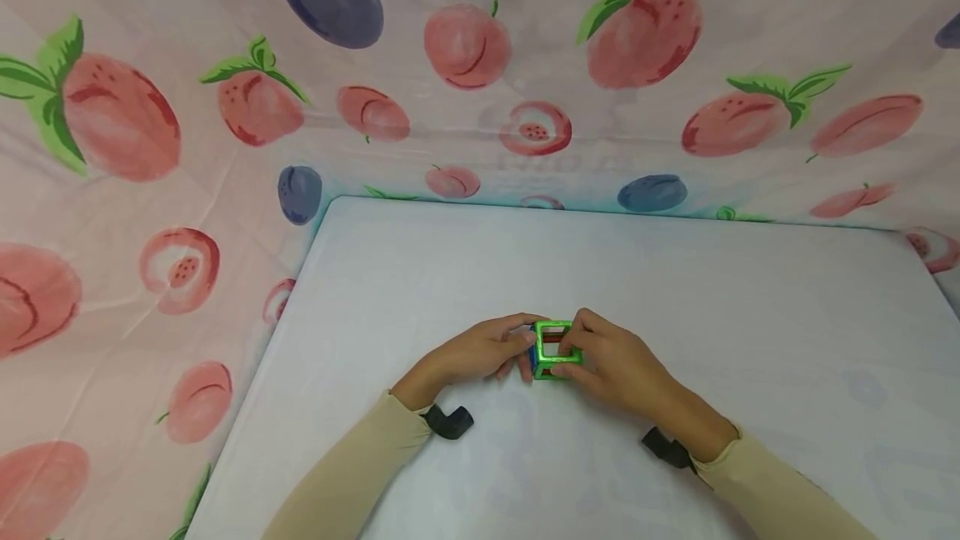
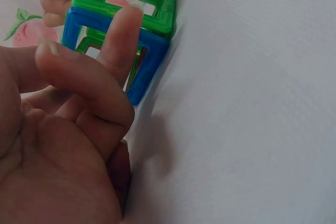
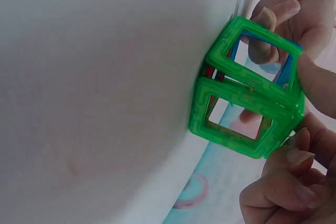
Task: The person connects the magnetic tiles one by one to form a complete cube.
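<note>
A small box of see-through magnetic tiles (image 1: 557, 363) sits on the white tabletop between both hands. Green square frames form its top and near side, the left side is blue, and some red shows inside. On the blue tile (image 2: 150, 72), the left hand (image 1: 480, 350) holds the box's left side with a digit laid across the frame, other fingers bent below. From the right, the right hand (image 1: 618, 363) pinches the green top frame with thumb and fingers. In the right wrist view a narrow gap shows between two green tiles (image 3: 231, 137) near the table.
The white table (image 1: 450, 265) stretches wide around the hands. A fruit-printed cloth (image 1: 420, 165) hangs behind it and along the left side. Each wrist carries a black camera mount (image 1: 450, 422) beside a beige sleeve (image 1: 360, 469).
</note>
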`<act>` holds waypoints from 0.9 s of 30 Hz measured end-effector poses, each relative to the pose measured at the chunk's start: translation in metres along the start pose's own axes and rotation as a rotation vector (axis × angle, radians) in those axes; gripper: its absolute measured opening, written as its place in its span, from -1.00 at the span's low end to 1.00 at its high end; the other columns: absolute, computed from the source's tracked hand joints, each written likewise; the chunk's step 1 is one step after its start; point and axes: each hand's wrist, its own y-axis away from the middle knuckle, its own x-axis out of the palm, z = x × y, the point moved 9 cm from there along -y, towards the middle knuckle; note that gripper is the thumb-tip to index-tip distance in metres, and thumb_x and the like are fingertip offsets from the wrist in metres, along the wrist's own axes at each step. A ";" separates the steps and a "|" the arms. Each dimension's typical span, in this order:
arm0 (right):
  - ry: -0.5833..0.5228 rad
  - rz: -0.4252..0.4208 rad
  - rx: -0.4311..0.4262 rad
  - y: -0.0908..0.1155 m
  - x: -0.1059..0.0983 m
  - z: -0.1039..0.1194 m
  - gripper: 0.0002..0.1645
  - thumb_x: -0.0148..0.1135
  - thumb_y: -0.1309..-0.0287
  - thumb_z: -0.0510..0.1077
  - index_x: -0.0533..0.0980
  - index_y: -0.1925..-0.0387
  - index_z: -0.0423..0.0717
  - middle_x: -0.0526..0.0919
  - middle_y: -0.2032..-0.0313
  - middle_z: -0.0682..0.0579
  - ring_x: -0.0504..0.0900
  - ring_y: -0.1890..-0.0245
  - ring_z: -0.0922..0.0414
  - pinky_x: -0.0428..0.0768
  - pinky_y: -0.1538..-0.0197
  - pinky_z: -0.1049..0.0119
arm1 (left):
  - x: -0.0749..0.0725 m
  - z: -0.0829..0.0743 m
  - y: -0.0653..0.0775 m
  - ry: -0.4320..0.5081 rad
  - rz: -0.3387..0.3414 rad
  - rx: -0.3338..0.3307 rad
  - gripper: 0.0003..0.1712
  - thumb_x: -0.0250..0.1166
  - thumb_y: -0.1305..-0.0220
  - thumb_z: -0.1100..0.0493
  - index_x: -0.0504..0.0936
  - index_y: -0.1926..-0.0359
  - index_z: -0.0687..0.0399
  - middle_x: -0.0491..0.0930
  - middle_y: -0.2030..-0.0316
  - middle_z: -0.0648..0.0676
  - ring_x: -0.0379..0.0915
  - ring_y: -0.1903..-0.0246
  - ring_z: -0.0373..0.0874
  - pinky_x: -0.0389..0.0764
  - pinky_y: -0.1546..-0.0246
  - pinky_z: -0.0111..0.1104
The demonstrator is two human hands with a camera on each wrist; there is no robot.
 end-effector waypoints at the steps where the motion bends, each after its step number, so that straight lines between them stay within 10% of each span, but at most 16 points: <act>1: -0.009 0.004 0.006 0.000 0.000 0.000 -0.77 0.57 -0.07 0.03 0.66 0.34 0.08 0.43 0.29 0.21 0.36 0.39 0.38 0.45 0.32 0.46 | 0.000 0.000 0.000 -0.003 0.000 -0.001 -0.56 -0.02 -0.64 -0.04 0.38 -0.44 -0.32 0.74 0.36 0.15 0.33 0.62 -0.21 0.32 0.60 -0.44; 27: -0.013 0.017 -0.008 0.000 -0.001 0.001 -0.56 0.59 -0.04 0.09 0.63 0.09 0.04 0.48 0.20 0.18 0.48 0.32 0.29 0.53 0.27 0.43 | -0.003 -0.001 0.002 0.002 0.025 0.004 -0.48 -0.03 -0.63 0.17 0.30 -0.50 -0.29 0.75 0.30 0.17 0.36 0.57 -0.16 0.34 0.52 -0.42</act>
